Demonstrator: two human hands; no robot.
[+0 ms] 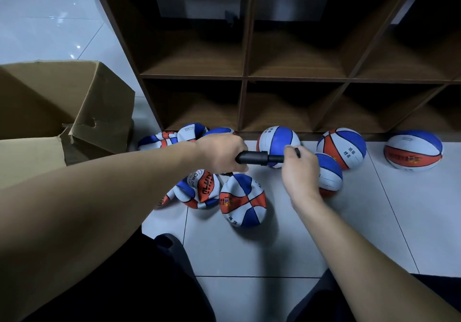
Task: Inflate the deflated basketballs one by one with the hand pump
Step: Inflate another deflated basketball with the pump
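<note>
A black hand pump (257,158) is held level above the floor. My left hand (222,152) grips its barrel end, and my right hand (299,169) grips its handle end. Below the pump lies a part-flat red, white and blue basketball (243,200), and a thin black hose hangs from the pump toward it. Beside it sits a crumpled ball (199,189). More flat balls (172,138) are heaped at the shelf's left foot. Round balls rest along the shelf base: one behind the pump (278,138), one (343,147) to its right, one (414,151) at far right. Another ball (329,177) sits behind my right hand.
A dark wooden cubby shelf (245,79) rises ahead. An open cardboard box (62,112) stands at the left. The floor is pale tile (249,252). My dark-clothed knees fill the bottom edge.
</note>
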